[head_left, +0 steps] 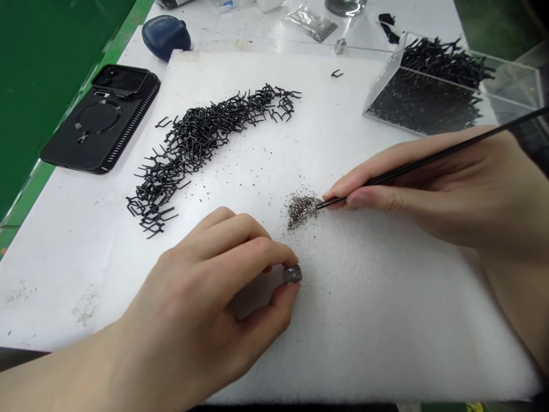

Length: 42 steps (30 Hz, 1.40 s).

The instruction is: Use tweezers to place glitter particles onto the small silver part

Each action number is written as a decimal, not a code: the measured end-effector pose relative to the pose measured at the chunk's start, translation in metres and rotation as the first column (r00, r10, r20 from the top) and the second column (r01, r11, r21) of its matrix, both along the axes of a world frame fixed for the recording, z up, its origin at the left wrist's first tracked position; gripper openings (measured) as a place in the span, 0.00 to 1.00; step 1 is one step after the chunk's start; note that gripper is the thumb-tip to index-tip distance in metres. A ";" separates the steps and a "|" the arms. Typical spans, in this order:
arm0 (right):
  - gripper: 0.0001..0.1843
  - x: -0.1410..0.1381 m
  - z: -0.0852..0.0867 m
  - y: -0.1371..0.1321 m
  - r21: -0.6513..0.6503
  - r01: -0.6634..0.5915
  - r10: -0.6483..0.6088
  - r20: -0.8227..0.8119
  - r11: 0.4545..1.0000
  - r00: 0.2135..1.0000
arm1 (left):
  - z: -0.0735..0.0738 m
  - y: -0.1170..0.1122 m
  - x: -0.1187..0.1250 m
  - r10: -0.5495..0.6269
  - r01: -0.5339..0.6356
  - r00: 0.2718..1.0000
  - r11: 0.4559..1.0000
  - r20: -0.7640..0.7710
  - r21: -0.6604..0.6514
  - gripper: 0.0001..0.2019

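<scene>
My left hand (214, 286) pinches a small grey metal block (293, 274) between thumb and forefinger, just above or on the white foam sheet (386, 320). My right hand (429, 183) grips black tweezers (398, 167) like a pen. Their tips reach the right edge of a small pile of tiny shiny metal pieces (301, 210). Whether the tips hold one of those pieces is too small to tell. Beyond my left hand, a long curved heap of thin black forked pieces (206, 134) lies on the sheet, with dark specks scattered around it.
A clear box (429, 106) of black pieces stands at the back right. At the left lies a black phone (103, 120), with a dark blue rounded object (166, 37) behind it. A clear bag of small parts (312, 23) and a small metal nut-like piece (340, 46) are at the back.
</scene>
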State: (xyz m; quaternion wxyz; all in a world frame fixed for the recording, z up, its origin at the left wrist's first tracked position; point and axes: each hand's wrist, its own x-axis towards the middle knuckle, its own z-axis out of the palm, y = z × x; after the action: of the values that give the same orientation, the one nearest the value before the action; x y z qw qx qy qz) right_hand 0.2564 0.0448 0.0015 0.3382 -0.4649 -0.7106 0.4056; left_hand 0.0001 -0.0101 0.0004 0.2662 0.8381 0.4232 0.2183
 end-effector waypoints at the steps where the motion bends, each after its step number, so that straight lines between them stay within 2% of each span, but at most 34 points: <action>1: 0.06 0.000 0.000 0.001 0.004 -0.004 0.004 -0.003 1.000 1.000 | 0.000 0.000 0.000 0.001 -0.001 1.000 1.000 0.004 0.006 0.07; 21: 0.04 -0.002 -0.001 0.000 0.012 -0.028 0.027 0.024 1.000 0.999 | -0.001 0.001 0.000 0.000 0.000 0.996 1.000 0.087 0.005 0.06; 42: 0.05 0.000 -0.001 0.000 0.024 -0.027 0.026 0.033 0.999 0.999 | -0.001 0.000 -0.001 -0.003 0.003 0.998 1.000 0.070 0.009 0.06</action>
State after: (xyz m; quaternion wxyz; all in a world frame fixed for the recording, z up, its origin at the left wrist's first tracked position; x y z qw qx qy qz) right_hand 0.2563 0.0448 0.0005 0.3268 -0.4577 -0.7271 0.3938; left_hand -0.0006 -0.0101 -0.0005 0.2774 0.8317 0.4115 0.2489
